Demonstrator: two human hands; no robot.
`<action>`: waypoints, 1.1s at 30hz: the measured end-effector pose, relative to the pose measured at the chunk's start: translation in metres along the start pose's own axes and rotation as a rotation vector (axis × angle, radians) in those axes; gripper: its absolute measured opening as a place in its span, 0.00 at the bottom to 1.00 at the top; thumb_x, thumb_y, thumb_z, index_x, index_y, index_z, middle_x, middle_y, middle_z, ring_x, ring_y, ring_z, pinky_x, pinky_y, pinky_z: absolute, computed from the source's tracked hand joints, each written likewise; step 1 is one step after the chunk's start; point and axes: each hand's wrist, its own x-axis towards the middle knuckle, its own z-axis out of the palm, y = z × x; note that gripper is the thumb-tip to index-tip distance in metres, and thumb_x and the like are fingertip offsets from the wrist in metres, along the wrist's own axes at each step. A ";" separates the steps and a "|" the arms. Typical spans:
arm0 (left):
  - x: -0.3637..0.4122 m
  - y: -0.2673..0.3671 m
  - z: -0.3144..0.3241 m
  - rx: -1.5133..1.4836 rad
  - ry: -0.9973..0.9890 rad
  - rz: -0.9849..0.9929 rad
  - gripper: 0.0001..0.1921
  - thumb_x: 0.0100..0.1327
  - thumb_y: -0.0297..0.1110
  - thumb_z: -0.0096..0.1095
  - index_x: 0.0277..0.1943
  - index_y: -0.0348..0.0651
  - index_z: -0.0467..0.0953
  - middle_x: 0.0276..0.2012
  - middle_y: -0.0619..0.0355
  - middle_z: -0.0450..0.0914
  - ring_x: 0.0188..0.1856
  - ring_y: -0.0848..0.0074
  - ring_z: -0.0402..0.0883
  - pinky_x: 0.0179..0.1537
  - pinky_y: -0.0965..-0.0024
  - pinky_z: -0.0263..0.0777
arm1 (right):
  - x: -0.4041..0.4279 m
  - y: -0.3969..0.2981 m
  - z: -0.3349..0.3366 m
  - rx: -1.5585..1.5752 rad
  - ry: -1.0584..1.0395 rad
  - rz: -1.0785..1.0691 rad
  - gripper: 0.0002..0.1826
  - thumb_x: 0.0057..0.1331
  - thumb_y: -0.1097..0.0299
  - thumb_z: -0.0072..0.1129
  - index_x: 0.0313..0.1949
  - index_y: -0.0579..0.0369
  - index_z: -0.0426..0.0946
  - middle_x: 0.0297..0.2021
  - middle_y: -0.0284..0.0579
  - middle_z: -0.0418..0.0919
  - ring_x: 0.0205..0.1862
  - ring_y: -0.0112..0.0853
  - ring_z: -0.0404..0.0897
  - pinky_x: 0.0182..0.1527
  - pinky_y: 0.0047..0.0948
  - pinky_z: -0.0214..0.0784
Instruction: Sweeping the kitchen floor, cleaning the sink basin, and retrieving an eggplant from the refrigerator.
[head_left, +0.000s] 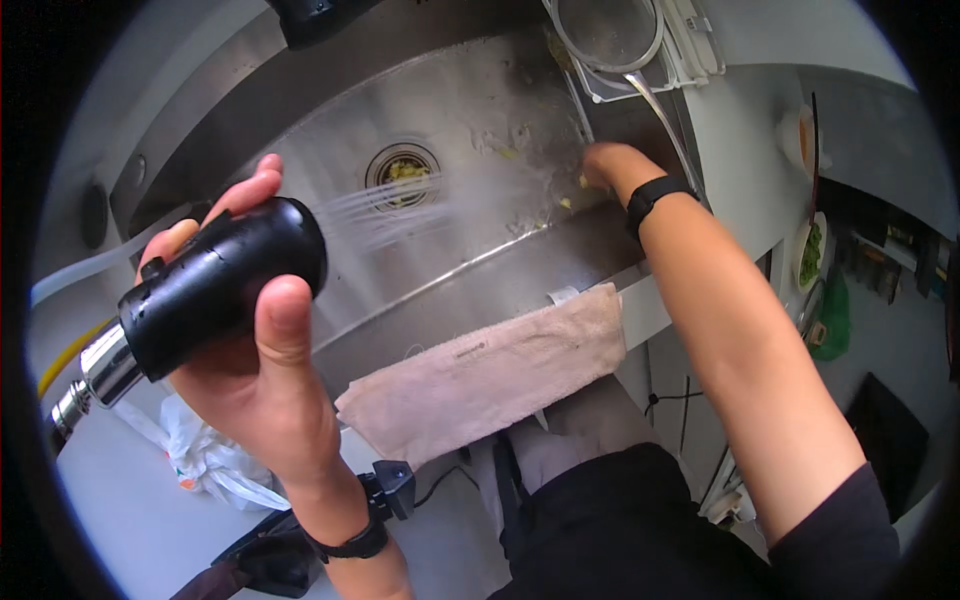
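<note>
My left hand (262, 397) grips a black pull-out faucet spray head (225, 285), its chrome neck pointing to the lower left. Streams of water leave it toward the right, across a stainless steel sink (480, 105). In the sink floor, the round drain strainer (403, 178) holds yellowish-green food scraps. My right hand (611, 161) reaches down at the sink's right end, beside a few small yellow scraps (565, 203). Its fingers are bent downward and mostly hidden, so whether they hold anything is unclear.
A pink towel (487, 367) hangs over the sink's front edge. A round strainer with a metal handle (660, 112) rests at the upper right. White plastic bags (210, 450) lie on the left counter. A dish of greens (811, 251) stands far right.
</note>
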 end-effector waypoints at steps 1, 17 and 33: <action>-0.001 0.001 0.001 -0.051 -0.011 -0.016 0.23 0.63 0.42 0.67 0.56 0.45 0.67 0.54 0.40 0.78 0.64 0.50 0.71 0.69 0.57 0.57 | 0.007 0.003 0.010 -0.025 -0.068 0.002 0.13 0.55 0.71 0.62 0.40 0.61 0.82 0.43 0.53 0.83 0.42 0.45 0.84 0.43 0.41 0.77; -0.002 0.004 -0.018 0.078 -0.020 -0.029 0.27 0.59 0.44 0.71 0.55 0.42 0.67 0.52 0.41 0.78 0.62 0.50 0.73 0.67 0.58 0.60 | -0.014 -0.028 -0.014 -0.044 -0.140 0.107 0.16 0.60 0.62 0.60 0.44 0.56 0.83 0.45 0.49 0.83 0.43 0.42 0.83 0.47 0.45 0.74; 0.020 -0.005 0.021 -0.098 -0.030 0.058 0.22 0.64 0.46 0.64 0.57 0.52 0.68 0.58 0.37 0.73 0.66 0.50 0.67 0.69 0.58 0.59 | -0.029 0.006 -0.032 0.448 0.025 0.341 0.16 0.60 0.75 0.51 0.47 0.60 0.81 0.54 0.58 0.77 0.58 0.45 0.77 0.55 0.41 0.72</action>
